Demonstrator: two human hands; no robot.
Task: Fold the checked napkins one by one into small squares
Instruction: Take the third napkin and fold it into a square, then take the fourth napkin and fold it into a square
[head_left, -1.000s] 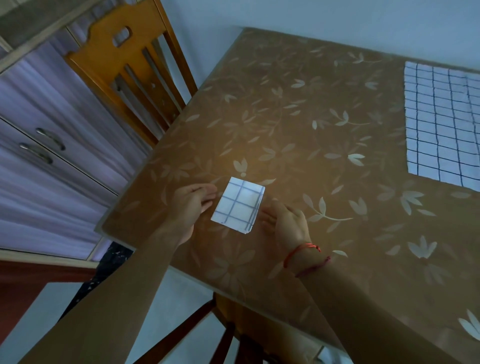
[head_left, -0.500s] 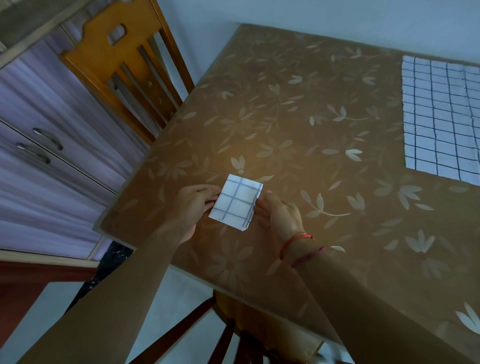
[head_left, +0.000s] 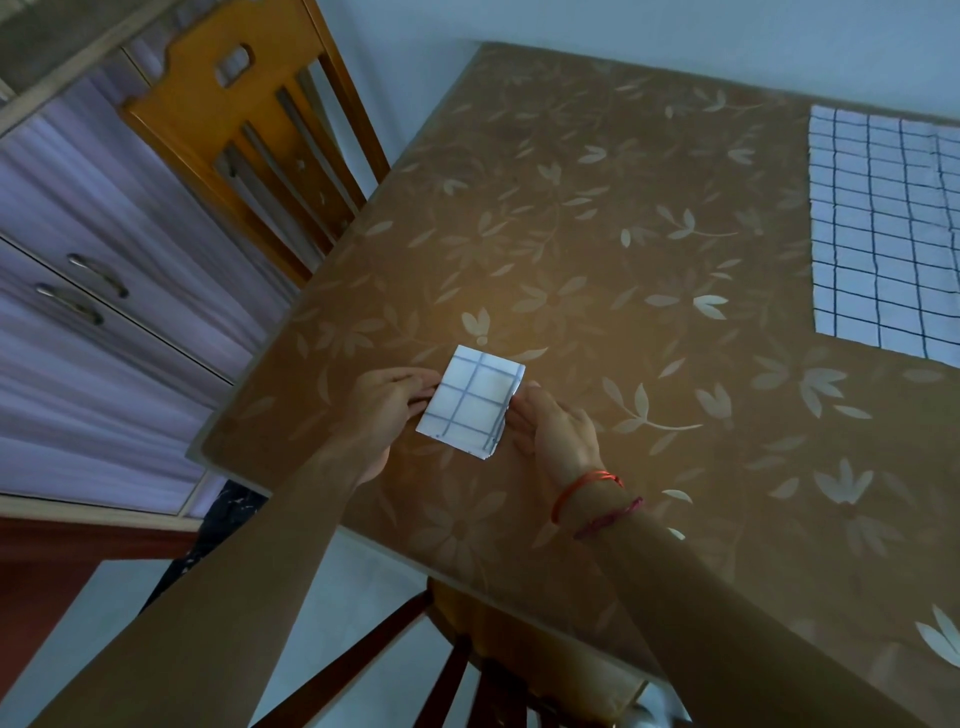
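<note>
Nearest the camera, two bare forearms reach forward over the near edge of the counter (head_left: 597, 260), a brown surface with a pale leaf-and-flower pattern. The right wrist carries two thin red thread bracelets (head_left: 587, 486). Between the hands lies the small folded white napkin with blue check lines (head_left: 470, 402), folded to a near square, close to the counter's near-left corner. The left hand (head_left: 387, 410) has its fingertips gathered at the napkin's left edge; whether they pinch the cloth or only touch it cannot be determined. The right hand (head_left: 550, 421) is open, back upward, fingers extended against the napkin's right edge. Well apart from this, at the far right of the counter, a larger white napkin with dark blue check lines (head_left: 883, 234) lies spread flat and runs out of view. Beyond the counter's left side stands an orange-brown slatted wooden chair (head_left: 249, 130), and past it a pale purple cabinet with metal drawer handles (head_left: 78, 234).
</note>
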